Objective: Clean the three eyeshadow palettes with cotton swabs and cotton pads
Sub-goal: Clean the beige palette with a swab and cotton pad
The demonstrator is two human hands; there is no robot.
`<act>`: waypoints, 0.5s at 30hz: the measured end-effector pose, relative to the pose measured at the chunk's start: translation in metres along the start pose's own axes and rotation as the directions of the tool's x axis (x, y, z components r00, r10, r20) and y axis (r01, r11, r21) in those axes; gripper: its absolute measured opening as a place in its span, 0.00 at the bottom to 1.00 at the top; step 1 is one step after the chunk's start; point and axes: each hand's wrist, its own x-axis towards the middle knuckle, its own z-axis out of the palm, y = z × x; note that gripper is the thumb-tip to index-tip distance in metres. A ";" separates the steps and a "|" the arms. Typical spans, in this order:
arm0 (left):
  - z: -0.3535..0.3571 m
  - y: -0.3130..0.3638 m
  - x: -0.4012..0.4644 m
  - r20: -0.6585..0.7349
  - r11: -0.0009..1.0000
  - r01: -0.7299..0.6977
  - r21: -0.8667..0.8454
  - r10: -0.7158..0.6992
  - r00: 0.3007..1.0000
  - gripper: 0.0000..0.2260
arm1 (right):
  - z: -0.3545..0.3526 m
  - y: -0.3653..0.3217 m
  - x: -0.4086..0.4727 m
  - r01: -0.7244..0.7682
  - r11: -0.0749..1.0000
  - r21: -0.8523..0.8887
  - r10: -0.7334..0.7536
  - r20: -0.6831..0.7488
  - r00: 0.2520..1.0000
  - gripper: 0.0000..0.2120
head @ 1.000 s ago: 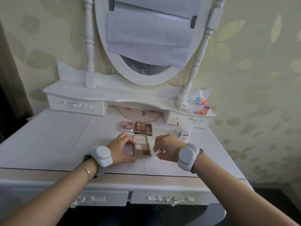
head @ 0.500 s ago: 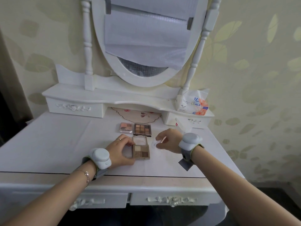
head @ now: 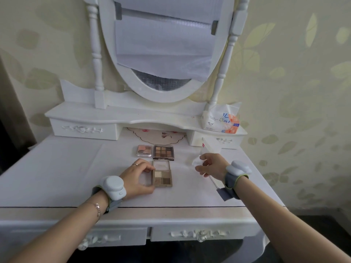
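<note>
With the left hand (head: 139, 175) pinching the open palette (head: 162, 173) flat at mid-bench and the right hand (head: 209, 166) holding a crumpled cotton pad (head: 197, 160) just right of it, I'd wipe lightly along the pan edges.

My left hand (head: 139, 177) grips the open palette (head: 162, 173) by its left edge; my right hand (head: 210, 167), well to its right, pinches a white cotton pad (head: 196, 160).

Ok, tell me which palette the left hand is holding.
The open brown palette nearest the table edge, gripped by the left hand; the other two lie untouched behind it.
</note>
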 end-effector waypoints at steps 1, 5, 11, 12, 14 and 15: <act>0.000 0.000 0.000 0.004 1.000 0.000 0.001 0.000 1.000 0.30 | 0.000 0.002 0.001 -0.005 1.000 0.008 0.005 -0.010 1.000 0.22; -0.001 0.001 0.000 0.008 1.000 0.003 0.001 -0.003 1.000 0.28 | -0.001 0.005 0.004 -0.004 0.999 -0.055 0.002 -0.030 1.000 0.20; -0.001 0.001 0.000 0.013 1.000 -0.001 0.005 0.001 1.000 0.27 | 0.007 0.005 0.002 0.017 0.987 -0.160 -0.009 0.055 0.998 0.24; -0.001 0.000 0.000 0.010 1.000 -0.005 0.003 0.004 1.000 0.27 | 0.007 0.005 0.002 0.020 0.984 -0.177 -0.010 0.058 0.998 0.25; -0.001 0.000 0.000 0.010 1.000 -0.007 0.005 0.007 1.000 0.27 | 0.007 0.005 0.001 0.020 0.982 -0.188 -0.008 0.061 0.998 0.26; -0.001 0.000 0.000 0.010 1.000 -0.006 0.006 0.006 1.000 0.27 | 0.007 0.004 0.001 0.019 0.981 -0.193 -0.006 0.066 0.998 0.27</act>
